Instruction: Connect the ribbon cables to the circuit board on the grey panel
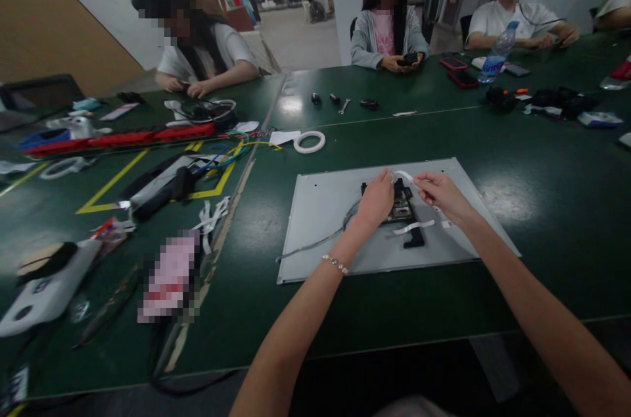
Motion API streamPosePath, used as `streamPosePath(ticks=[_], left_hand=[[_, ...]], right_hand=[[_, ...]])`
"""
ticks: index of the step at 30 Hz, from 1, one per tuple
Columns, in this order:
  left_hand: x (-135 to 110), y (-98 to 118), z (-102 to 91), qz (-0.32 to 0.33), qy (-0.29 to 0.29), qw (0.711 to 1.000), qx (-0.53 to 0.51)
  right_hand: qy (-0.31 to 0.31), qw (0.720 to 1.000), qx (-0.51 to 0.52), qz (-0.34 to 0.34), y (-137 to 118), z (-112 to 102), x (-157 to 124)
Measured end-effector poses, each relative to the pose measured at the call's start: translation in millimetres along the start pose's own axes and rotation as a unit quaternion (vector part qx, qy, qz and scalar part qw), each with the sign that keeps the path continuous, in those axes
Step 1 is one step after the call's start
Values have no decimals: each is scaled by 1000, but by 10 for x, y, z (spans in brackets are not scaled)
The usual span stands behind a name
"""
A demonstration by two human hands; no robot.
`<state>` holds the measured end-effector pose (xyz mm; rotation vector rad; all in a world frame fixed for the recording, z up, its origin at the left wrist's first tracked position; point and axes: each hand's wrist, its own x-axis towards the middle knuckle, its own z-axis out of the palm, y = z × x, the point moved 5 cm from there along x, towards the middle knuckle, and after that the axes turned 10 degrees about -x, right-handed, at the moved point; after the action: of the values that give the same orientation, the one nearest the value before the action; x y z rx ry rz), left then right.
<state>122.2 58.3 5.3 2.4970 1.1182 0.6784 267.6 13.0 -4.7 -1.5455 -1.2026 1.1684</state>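
On the table a light grey panel [315,220] bears a black bracket [415,237] with a green circuit board [401,210] fixed in it. My right hand [441,195] pinches one end of a white tape strip [405,175] above the bracket's far side. The strip's other end meets the closed fingertips of my left hand [377,198], which partly covers the bracket and board. A second white strip [413,227] lies across the near part of the bracket. From beneath my left hand a grey cable [315,245] runs to the panel's left edge.
Beyond the panel lie a tape roll [309,143] and a small wrench [344,106]. A phone with a pink cover [170,275], loose white strips [213,220] and wires [231,157] are at left. Co-workers sit opposite; a water bottle [497,54] stands at far right.
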Motion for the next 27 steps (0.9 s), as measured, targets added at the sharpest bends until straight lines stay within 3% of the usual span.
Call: streamPosePath(ticks=[6,13,18,27], left_hand=[[-6,25,-41,10,8,1000,6],[-32,74,21,53,-40,995,71],[-32,47,47,37,-50,994,85],[-36,60,-33,-8,-15,994,110]], right_hand=[[-10,998,-55,34,111,75,29],[8,989,-138,53,185,24,66],[7,982,-184,41,219,14,80],[19,976,-214,42,228,14,101]])
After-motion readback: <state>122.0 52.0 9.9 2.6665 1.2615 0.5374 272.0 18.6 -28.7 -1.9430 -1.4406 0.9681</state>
